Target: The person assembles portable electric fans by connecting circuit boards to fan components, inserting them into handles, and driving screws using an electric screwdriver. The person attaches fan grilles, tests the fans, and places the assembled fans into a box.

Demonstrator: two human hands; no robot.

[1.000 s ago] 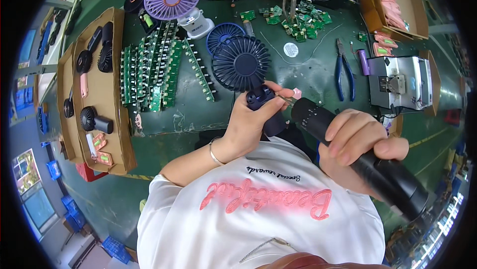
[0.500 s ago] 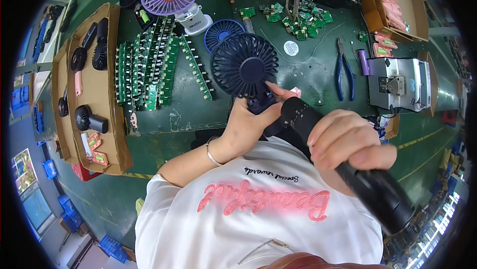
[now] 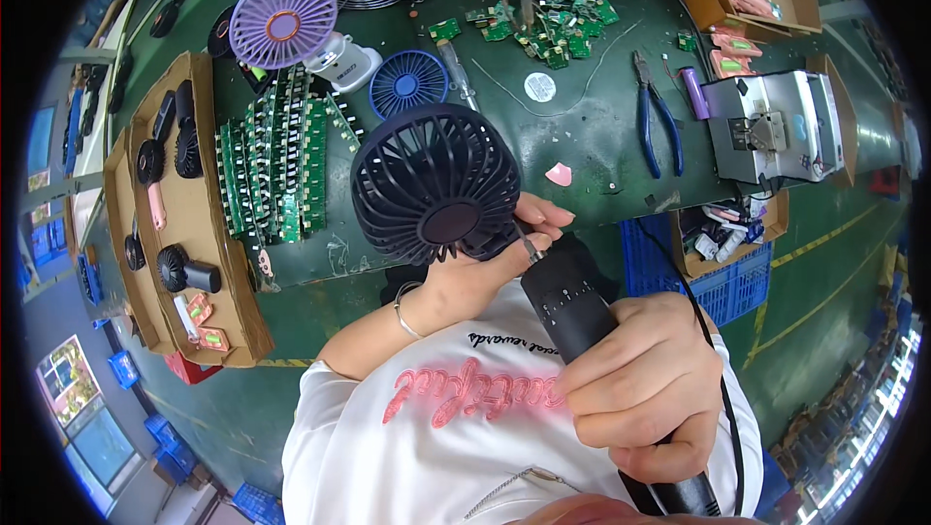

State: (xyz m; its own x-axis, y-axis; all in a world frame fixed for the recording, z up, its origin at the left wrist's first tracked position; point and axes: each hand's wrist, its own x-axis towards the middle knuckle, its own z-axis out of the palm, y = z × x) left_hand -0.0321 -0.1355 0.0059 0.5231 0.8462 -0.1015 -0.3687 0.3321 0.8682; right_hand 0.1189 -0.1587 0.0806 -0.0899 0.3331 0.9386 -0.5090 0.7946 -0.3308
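Note:
My left hand (image 3: pixel 470 281) is wrapped round the neck of a dark navy handheld fan (image 3: pixel 436 181), its round cage tilted up above the table's near edge. In my right hand (image 3: pixel 648 380) is a black corded electric screwdriver (image 3: pixel 567 297), pointing up and left. Its metal bit reaches to the fan's neck beside my left fingertips; whether the tip touches a screw cannot be made out. The fan's handle is mostly hidden behind my left hand. Just beyond, a small pink piece (image 3: pixel 559 174) lies on the green table.
Strips of green circuit boards (image 3: pixel 281 157) lie left of a blue fan grille (image 3: pixel 407 86). A purple fan (image 3: pixel 283 21) stands behind them. A cardboard tray (image 3: pixel 238 283) holds fans at far left. Blue-handled pliers (image 3: pixel 655 127) and a grey metal device (image 3: pixel 771 132) sit at right.
The fan has tipped, its cage front now turned toward me. The screwdriver has swung steeper, its bit now at the fan's neck, and my right hand has moved lower. The view has shifted.

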